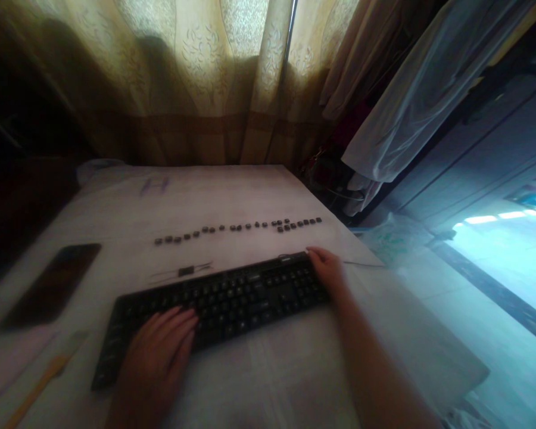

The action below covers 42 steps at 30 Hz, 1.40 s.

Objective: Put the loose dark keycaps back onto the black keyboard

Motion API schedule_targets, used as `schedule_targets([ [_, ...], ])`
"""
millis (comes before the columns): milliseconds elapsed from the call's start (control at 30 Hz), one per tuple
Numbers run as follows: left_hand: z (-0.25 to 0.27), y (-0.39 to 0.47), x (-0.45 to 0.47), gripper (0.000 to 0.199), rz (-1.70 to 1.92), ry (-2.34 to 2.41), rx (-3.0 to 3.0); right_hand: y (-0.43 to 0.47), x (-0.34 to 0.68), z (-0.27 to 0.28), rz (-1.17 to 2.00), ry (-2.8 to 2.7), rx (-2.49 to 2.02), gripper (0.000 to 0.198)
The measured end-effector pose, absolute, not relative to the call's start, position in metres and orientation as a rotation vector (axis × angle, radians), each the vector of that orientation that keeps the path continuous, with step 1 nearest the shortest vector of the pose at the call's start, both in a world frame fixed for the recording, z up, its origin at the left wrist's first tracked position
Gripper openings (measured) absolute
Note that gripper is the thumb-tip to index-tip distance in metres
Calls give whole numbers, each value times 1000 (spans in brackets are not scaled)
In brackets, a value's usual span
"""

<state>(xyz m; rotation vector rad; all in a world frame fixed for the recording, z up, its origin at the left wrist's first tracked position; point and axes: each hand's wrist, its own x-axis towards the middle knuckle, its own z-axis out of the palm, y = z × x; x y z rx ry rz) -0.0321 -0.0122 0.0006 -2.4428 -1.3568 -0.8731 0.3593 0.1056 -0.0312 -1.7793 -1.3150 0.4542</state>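
A black keyboard (236, 301) lies slanted on the white-covered table, its right end farther from me. My left hand (163, 348) rests palm down over the keyboard's left part, fingers stretched out across the keys. At the far right corner, my right hand (326, 271) holds the keyboard's end, with fingertips on its back edge. Behind the keyboard, several small dark keycaps (248, 226) stretch in an uneven line, doubled at its right end. Between them and the keyboard is a small dark block with thin wire-like ends (186, 271). The picture is somewhat blurred.
A dark phone-like slab (53, 283) lies at the left. Nearer me are an orange-handled brush-like tool (44, 378) and a pink item (13, 363). A thin cable (364, 263) runs off rightward. Curtains (196, 77) hang behind the table; clothes (397, 107) hang at the right.
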Motion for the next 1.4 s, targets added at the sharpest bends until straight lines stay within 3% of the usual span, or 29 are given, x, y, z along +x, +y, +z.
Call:
schedule_targets([
  [1033, -5, -8, -38, 24, -951, -1301, -2413, 108, 361, -34, 440, -1352, -1748, 28],
  [1400, -16, 2, -48, 26, -862, -1119, -2382, 165, 314, 32, -77, -2198, -1818, 25],
])
